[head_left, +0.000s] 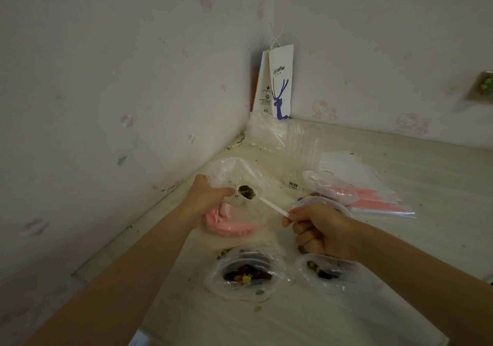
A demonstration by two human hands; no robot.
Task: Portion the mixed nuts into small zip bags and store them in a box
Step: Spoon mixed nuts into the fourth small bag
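Holding loaded spoon (262, 201) at mouth of small zip bag (234, 171), near worktop (426, 180) left edge. Left hand (205, 196) pinching bag mouth open; right hand (317, 228) curled round spoon handle. Risk of scattering nuts (246, 191) onto worktop if tipped early or with slack rim. Filled bags (248, 273) near front edge.

My white plastic spoon (272, 207) carries a dark green and brown heap of mixed nuts (246, 192). The clear plastic zip bag (234, 171) behind it has a pink band low down. Nearer me, a clear open bag of nuts (248, 273) shows brown, dark red and yellow. The flat stack of clear bags (373, 199) is pink-striped. The pale wood-grain table top (416, 167) is dark-specked. The white paper carrier bag (280, 84) has a blue deer drawing, and the pale wallpaper (373, 52) pink cartoon cats.
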